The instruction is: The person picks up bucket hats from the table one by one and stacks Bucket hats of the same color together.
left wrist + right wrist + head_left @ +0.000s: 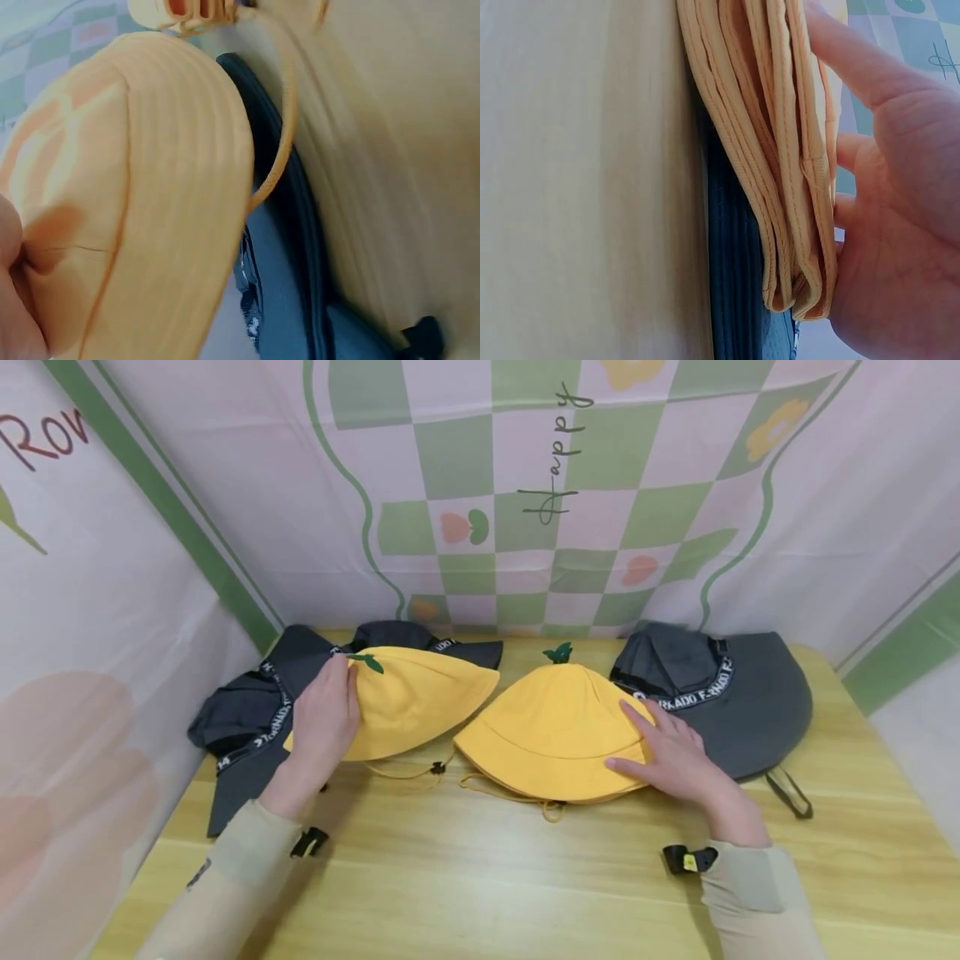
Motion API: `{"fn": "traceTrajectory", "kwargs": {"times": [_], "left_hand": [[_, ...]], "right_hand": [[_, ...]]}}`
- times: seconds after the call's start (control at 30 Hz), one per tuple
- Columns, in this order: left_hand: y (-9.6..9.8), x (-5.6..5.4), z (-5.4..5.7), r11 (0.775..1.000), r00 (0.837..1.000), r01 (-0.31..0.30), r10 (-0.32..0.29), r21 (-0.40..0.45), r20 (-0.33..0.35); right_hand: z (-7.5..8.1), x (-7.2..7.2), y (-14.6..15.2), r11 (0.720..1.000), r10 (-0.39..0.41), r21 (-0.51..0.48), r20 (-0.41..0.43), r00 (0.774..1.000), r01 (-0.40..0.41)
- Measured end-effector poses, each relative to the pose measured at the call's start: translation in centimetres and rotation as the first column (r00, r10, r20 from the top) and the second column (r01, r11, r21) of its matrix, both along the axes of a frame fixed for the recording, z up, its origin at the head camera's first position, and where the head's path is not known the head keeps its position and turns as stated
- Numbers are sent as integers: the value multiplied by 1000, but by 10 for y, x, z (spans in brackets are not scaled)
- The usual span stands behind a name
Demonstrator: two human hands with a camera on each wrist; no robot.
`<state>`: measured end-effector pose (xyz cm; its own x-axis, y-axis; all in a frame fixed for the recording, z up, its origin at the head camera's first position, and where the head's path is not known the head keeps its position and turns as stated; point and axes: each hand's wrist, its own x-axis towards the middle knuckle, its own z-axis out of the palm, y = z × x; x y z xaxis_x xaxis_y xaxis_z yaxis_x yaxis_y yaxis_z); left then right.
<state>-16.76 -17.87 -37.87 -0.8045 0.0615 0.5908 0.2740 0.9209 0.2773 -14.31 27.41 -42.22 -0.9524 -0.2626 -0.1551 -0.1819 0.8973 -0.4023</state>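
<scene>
My left hand (324, 708) pinches a yellow bucket hat (416, 697) near its crown, beside a green leaf sprout. The left wrist view shows the cloth of this yellow hat (172, 165) puckered at my fingertips (11, 232), its cord hanging from the brim. My right hand (675, 747) rests with spread fingers on the right side of another yellow bucket hat (551, 727), which lies on the table. In the right wrist view several yellow brim layers (780, 172) lie stacked beside my right palm (907, 195).
Dark caps with lettered bands lie on the left (247, 710), behind the lifted yellow hat, and a wide-brimmed dark hat (757, 710) lies on the right. All are on the wooden table (480, 877). A patterned cloth (525, 468) hangs behind the table.
</scene>
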Motion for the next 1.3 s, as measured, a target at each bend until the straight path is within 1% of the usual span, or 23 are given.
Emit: {"fn": "traceTrajectory", "kwargs": {"times": [0.17, 0.3, 0.5, 0.6, 0.67, 0.73, 0.8, 0.93, 1.03, 1.13, 1.23, 1.3], "left_hand": [[2, -6, 6, 998, 997, 50, -48, 36, -55], [4, -10, 16, 991, 993, 95, -88, 94, -75], [12, -17, 32, 967, 985, 170, -162, 191, -55], [21, -21, 34, 955, 980, 200, -199, 219, -27], [28, -24, 33, 946, 973, 227, -232, 232, -4], [36, -28, 30, 935, 962, 260, -273, 239, 20], [45, -32, 26, 921, 946, 302, -321, 245, 43], [63, -41, 19, 883, 901, 389, -425, 264, 93], [79, -46, 12, 856, 863, 434, -485, 281, 143], [94, -50, 5, 845, 838, 452, -512, 285, 189], [110, -52, -2, 842, 822, 461, -524, 280, 223], [121, -54, -7, 839, 808, 468, -534, 279, 251]], "right_hand": [[-2, 1, 5, 999, 19, -43, -3, 1000, -19], [-2, 1, 9, 995, 38, -90, -5, 999, -38], [0, 2, 14, 989, 59, -134, -6, 998, -59], [1, 1, 16, 988, 68, -140, -18, 998, -70], [1, 0, 18, 987, 69, -142, -25, 997, -72], [1, -1, 20, 986, 66, -150, -23, 998, -68], [0, -1, 22, 985, 62, -161, -22, 998, -64], [0, -1, 26, 981, 44, -187, -19, 999, -46], [1, -1, 26, 977, 39, -207, -22, 999, -43], [2, -1, 27, 971, 45, -232, -32, 998, -52], [1, -2, 27, 967, 53, -249, -38, 998, -60], [1, -2, 28, 965, 56, -256, -42, 998, -65]]}}
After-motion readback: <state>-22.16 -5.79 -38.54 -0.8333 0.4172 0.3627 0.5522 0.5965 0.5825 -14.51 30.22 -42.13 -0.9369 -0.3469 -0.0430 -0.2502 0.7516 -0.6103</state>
